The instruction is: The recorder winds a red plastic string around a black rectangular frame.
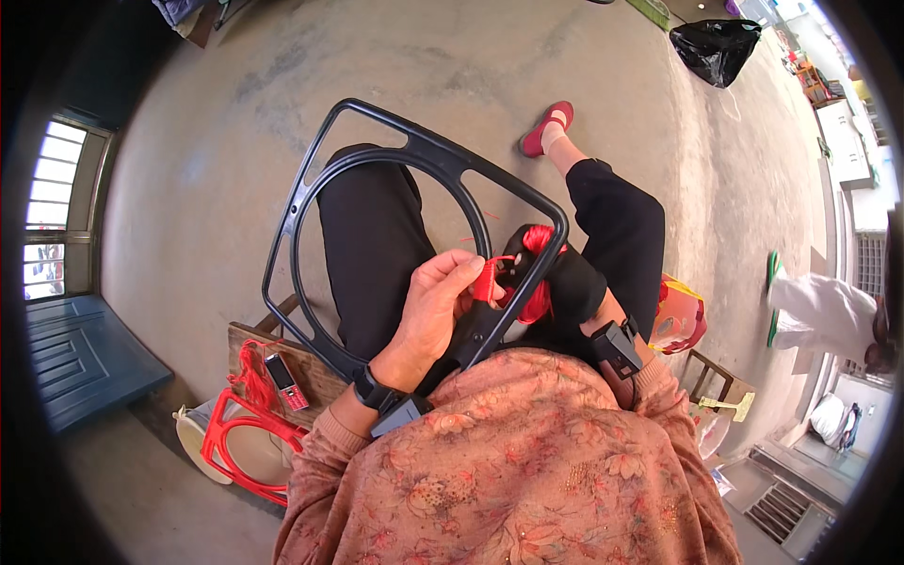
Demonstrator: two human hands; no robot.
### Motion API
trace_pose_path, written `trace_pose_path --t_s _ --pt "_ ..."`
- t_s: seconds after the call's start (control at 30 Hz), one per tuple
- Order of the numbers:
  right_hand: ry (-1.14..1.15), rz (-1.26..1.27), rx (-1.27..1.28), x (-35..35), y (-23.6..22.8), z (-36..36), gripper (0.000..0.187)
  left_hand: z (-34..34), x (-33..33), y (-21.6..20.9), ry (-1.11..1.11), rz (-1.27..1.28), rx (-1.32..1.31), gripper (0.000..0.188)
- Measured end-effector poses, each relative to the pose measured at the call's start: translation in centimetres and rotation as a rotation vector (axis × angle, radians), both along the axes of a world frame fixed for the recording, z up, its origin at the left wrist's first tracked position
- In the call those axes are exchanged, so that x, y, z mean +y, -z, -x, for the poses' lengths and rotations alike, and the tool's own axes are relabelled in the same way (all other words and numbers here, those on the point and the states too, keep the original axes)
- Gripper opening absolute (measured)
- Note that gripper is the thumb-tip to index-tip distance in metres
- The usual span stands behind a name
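A black frame, with a round ring inside its angular outer rim, rests tilted across my lap. Red cord is wound closely around part of the ring on its right side. My left hand is bare and pinches at this wound part with thumb and fingers. Beside it, my right hand, in a black glove, is closed around a bundle of red cord at the frame's right bar. The glove and the bar partly hide the bundle, and the right fingertips are hard to make out.
To my left, a wooden bench carries a mobile phone and loose red cord. A red frame leans beside it. A red and yellow bag is at my right. Another person stands far right; a black plastic bag lies ahead.
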State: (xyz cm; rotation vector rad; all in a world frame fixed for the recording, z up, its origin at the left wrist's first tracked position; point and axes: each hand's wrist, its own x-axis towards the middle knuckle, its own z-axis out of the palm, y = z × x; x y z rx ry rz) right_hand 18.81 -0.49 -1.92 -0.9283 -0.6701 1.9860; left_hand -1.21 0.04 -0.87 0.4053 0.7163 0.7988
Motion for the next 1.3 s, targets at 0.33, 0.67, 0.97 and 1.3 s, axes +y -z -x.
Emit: trace_pose_path --t_s 0.33,0.67,0.97,1.3 --pt "-0.084 -0.016 0.071 0.2 0.5 -0.6 0.017 0.0 0.0 0.0 0.004 0.022 0.008 0.012" --pt "0.348 0.048 -0.222 -3.0 -2.1 -2.1 0.019 -0.1 0.5 -0.3 0.067 -0.129 0.298 0.017" --pt "-0.079 -0.201 -0.667 -2.9 -4.9 0.9 0.053 -0.5 0.4 0.6 0.063 -0.164 0.388 0.018" --pt "-0.137 -0.191 -0.482 -1.9 -2.4 0.7 0.041 -0.5 0.0 1.2 0.003 -0.110 0.369 0.016"
